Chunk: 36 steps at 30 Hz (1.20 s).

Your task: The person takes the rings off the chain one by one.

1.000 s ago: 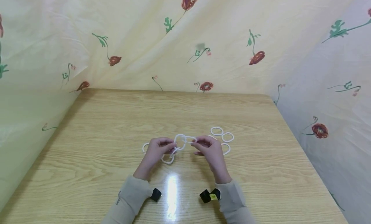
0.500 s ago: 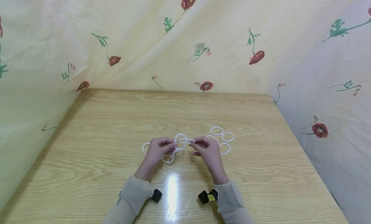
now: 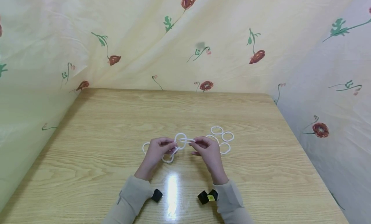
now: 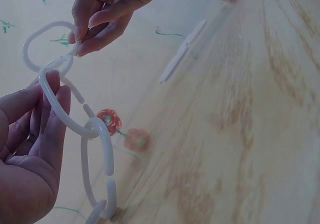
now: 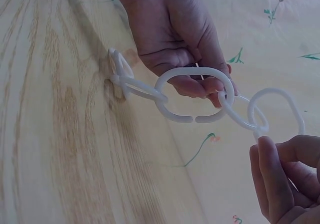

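My left hand pinches a white plastic chain link between thumb and fingers. Through it passes another white link, whose right end my right hand pinches. More joined links trail from the left hand's one: a link with a small gap in its side appears in the left wrist view. Further along, the chain's lower links reach the wooden table in the right wrist view. One link shows left of my left hand, partly hidden; whether it joins the chain I cannot tell.
Several loose white links lie right of my right hand, among them a far one and one nearer. The wooden table meets flowered cloth at its back and sides. Black wrist devices sit on both sleeves.
My right hand has shifted slightly left, and its link has slid further across the left hand's link and turned flatter. My left hand has stayed in place.
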Available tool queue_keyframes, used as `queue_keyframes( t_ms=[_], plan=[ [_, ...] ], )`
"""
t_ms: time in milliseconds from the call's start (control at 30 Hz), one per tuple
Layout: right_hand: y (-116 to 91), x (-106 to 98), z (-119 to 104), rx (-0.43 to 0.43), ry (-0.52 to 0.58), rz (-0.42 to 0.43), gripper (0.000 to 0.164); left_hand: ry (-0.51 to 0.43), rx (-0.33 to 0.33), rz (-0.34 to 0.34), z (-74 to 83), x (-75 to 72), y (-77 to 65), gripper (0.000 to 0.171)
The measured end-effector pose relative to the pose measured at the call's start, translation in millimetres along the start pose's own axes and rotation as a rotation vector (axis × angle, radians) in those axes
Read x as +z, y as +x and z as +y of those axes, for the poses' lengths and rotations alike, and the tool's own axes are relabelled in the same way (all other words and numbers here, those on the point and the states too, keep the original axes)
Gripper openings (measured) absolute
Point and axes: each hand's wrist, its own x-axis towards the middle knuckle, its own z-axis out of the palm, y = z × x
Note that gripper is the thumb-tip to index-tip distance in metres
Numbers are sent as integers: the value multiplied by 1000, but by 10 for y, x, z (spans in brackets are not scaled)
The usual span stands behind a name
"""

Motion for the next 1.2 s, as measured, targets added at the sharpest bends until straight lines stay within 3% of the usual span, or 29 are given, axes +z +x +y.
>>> queue_keyframes(
  t_ms=[400,700,1200],
  plan=[
    [14,-10,32,27,73,-29,22,-15,13,-3,-13,-8,1,23],
    [18,-23,42,54,159,-74,22,-50,-15,-7,22,8,-18,24],
    [11,-30,31,92,241,-84,11,-64,-44,-2,33,20,-12,24]
  ],
)
